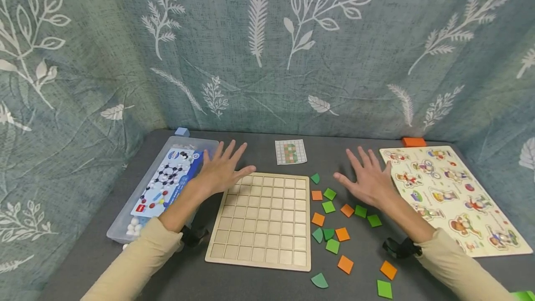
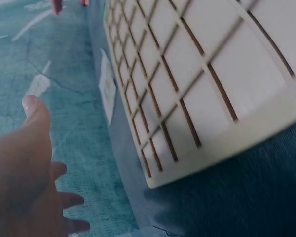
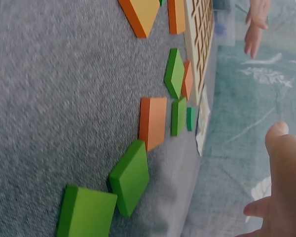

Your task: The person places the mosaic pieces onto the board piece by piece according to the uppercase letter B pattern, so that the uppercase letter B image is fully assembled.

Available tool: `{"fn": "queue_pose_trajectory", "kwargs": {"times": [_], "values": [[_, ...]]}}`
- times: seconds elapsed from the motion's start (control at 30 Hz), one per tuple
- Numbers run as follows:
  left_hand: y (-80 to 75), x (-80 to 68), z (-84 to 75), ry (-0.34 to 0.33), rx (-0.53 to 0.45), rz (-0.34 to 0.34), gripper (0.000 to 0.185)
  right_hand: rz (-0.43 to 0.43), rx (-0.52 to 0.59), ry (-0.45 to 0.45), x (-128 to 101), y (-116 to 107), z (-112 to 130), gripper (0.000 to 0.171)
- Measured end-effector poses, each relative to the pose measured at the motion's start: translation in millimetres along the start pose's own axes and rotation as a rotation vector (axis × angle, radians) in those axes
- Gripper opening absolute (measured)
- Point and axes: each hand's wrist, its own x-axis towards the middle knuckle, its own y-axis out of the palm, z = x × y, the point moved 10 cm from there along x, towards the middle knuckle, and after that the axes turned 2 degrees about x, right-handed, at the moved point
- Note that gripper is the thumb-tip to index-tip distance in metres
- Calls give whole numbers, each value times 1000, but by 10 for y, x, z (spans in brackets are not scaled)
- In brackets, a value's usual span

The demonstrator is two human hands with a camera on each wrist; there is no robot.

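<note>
My left hand [image 1: 221, 170] hovers with spread fingers over the top left corner of a wooden grid board [image 1: 259, 222], holding nothing. On the other side, my right hand [image 1: 368, 180] is spread too, its fingers straight, above the table between loose tiles and a picture puzzle board. The loose tiles lie right of the grid board: orange squares [image 1: 345, 265], green squares [image 1: 384, 289] and dark green quarter-round pieces [image 1: 319, 280]. All the grid cells in view are bare. Behind the board lies a small paper card [image 1: 290, 152] printed with a coloured grid pattern.
A clear plastic box [image 1: 121, 226] with a molecule-model sheet [image 1: 167, 180] and white balls stands at the left. The picture puzzle board [image 1: 455, 199] lies at the right, an orange block [image 1: 414, 142] behind it. A blue block [image 1: 182, 132] sits near the patterned curtain [image 1: 251, 92].
</note>
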Motion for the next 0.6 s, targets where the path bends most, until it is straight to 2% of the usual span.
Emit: {"fn": "queue_pose_trajectory", "kwargs": {"times": [0.27, 0.4, 0.6], "values": [[-66, 69, -51, 212, -28, 40, 73, -32, 3, -48, -55, -12, 109, 82], [-111, 120, -13, 258, -82, 23, 72, -41, 51, -95, -83, 19, 181, 78], [-46, 189, 113, 305, -234, 43, 66, 7, 146, -235, -170, 101, 415, 72]]}}
